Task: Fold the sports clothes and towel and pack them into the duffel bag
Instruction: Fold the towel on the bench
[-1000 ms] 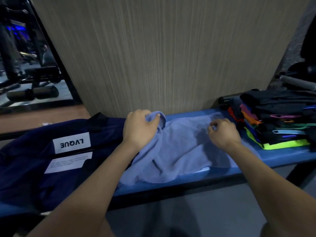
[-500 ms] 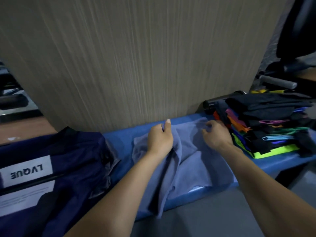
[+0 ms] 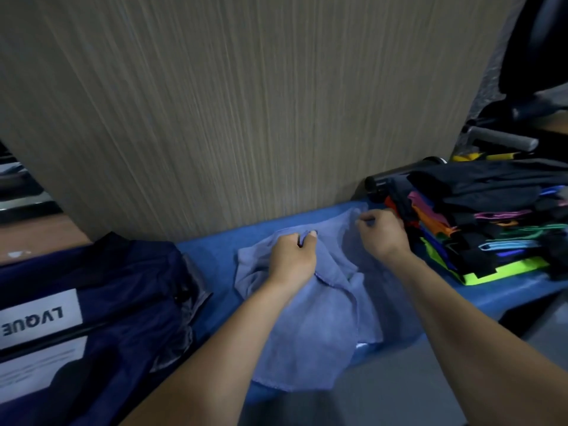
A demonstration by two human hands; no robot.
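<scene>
Both hands' fingers (image 3: pixel 307 236) pinch the towel's (image 3: pixel 310 327) far edge.

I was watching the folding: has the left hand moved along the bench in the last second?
Yes. The left hand carried the towel rightward, away from the duffel bag.

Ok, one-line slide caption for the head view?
Both hands, left hand and right hand, pinch a blue towel on the bench.

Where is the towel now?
In the head view the towel lies mid-bench, between the duffel bag on the left and the clothes stack on the right; both hands pinch its far edge.
</scene>
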